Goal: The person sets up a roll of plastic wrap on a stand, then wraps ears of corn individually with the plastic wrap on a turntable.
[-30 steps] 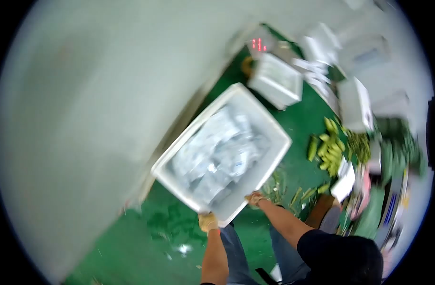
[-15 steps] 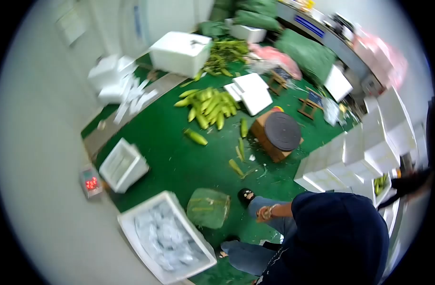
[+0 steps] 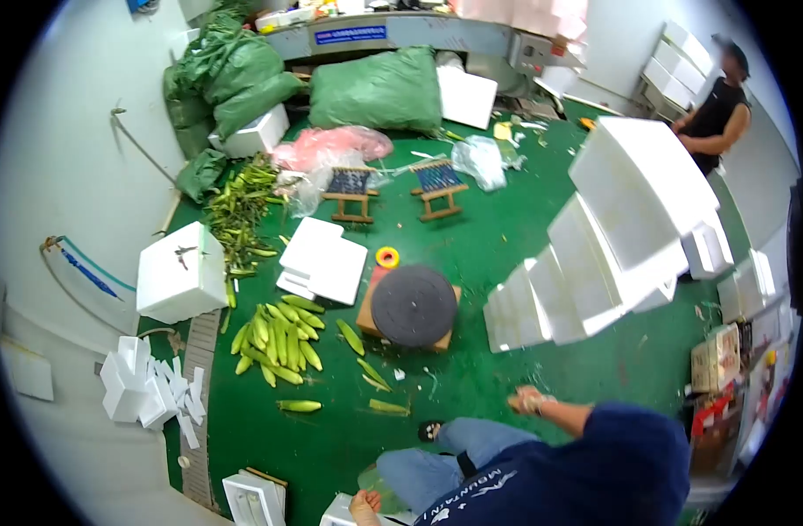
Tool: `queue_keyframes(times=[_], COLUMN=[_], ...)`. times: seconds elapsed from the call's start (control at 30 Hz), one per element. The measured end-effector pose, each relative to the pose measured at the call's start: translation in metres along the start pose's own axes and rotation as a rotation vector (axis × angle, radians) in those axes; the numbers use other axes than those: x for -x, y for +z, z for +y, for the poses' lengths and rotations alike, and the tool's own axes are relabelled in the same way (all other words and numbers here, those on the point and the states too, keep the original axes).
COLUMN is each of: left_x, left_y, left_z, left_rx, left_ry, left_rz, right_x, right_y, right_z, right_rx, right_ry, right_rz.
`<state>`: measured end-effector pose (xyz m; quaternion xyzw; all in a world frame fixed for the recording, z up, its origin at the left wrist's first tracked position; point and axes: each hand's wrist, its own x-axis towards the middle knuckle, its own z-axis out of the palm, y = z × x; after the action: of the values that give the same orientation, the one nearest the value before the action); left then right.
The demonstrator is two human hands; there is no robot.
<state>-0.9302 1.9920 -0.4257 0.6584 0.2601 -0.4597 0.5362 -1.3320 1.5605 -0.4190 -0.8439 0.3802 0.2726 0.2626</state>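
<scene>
My left hand (image 3: 364, 507) is low in the head view, beside the rim of a white foam box (image 3: 338, 512) cut off by the lower edge. Its fingers look loosely bent and apart, with nothing visible in them; contact with the box is unclear. My right hand (image 3: 528, 400) reaches over the green floor, fingers apart and no object seen in it. A light band circles its wrist. Ahead of my legs lie a pile of green corn cobs (image 3: 280, 340), a few loose husk pieces (image 3: 389, 408), and a dark round-topped seat (image 3: 413, 305) on a cardboard box.
Stacked white foam boxes (image 3: 585, 263) stand at right, with another person (image 3: 719, 114) behind them. Foam lids (image 3: 327, 261), two folding stools (image 3: 438, 186), husks (image 3: 239, 215) and green sacks (image 3: 375, 92) are farther back. Broken foam (image 3: 152, 386) lies by the left wall.
My view has swung right and levelled. My right hand has moved away from my leg and out over the floor. My left hand has come into view; the box of clear bags has left it.
</scene>
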Motion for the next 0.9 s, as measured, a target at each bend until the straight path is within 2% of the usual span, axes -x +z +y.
queue_keyframes(times=[0.03,0.07,0.13,0.2,0.27,0.3,0.33,0.4,0.43,0.47,0.53,0.57,0.6,0.63,0.7,0.73,0.77,0.83,0.9], left_x=[-0.002,-0.005,-0.005,-0.009,-0.028,-0.039,-0.053,-0.046,-0.078,-0.057,-0.061,-0.066,-0.074,-0.098,-0.050,-0.065,-0.058,-0.051,-0.046], left_y=[0.009,0.017,0.050,0.082,0.112,0.126,0.140,0.186,0.183,0.211,0.237,0.248,0.260,0.264,0.308,0.313,0.325,0.333,0.338], left_z=[0.014,0.025,0.044,0.066,0.091,0.106,0.125,0.188,0.195,0.239,0.279,0.297,0.314,0.322,0.363,0.363,0.362,0.346,0.324], left_rx=[-0.200,-0.397,-0.460,-0.486,-0.523,-0.539,-0.552,-0.575,-0.566,-0.540,-0.479,-0.529,-0.652,-0.853,-0.609,-0.485,-0.399,-0.327,-0.314], left_ry=[0.014,0.045,-0.053,-0.167,-0.275,-0.314,-0.324,-0.147,-0.036,-0.032,0.069,0.176,0.193,0.374,0.301,0.207,0.186,0.127,0.068], left_rz=[-0.089,-0.174,-0.128,-0.103,-0.108,-0.116,-0.127,-0.116,-0.170,-0.084,-0.097,-0.195,-0.253,-0.348,-0.309,-0.291,-0.245,-0.198,-0.169], right_x=[0.012,0.038,0.034,0.024,0.016,-0.022,-0.032,-0.066,-0.077,-0.087,-0.095,-0.102,-0.116,-0.078,-0.104,-0.110,-0.120,-0.097,-0.114], right_y=[-0.009,-0.041,-0.022,-0.030,-0.106,-0.052,-0.059,-0.096,-0.107,-0.124,-0.146,-0.148,-0.127,-0.201,-0.136,-0.130,-0.101,-0.152,-0.188], right_z=[-0.008,-0.035,-0.046,-0.055,-0.099,-0.070,-0.078,-0.070,-0.065,-0.056,-0.037,-0.021,0.006,-0.031,0.037,0.045,0.066,0.034,0.017], right_rx=[0.127,-0.225,-0.895,-0.642,-0.786,-0.868,-0.867,-0.556,-0.713,-0.705,-0.706,-0.948,-1.410,-0.835,-1.366,-0.880,-1.025,-1.182,-0.754], right_ry=[-0.057,0.159,0.540,0.398,0.630,0.562,0.547,0.506,0.605,0.599,0.513,0.653,0.570,0.680,0.762,0.925,0.914,0.881,0.914], right_rz=[-0.092,-0.022,-0.005,0.020,-0.013,-0.029,-0.021,0.173,0.230,0.232,0.289,0.285,0.527,0.597,0.663,0.541,0.582,0.548,0.432])
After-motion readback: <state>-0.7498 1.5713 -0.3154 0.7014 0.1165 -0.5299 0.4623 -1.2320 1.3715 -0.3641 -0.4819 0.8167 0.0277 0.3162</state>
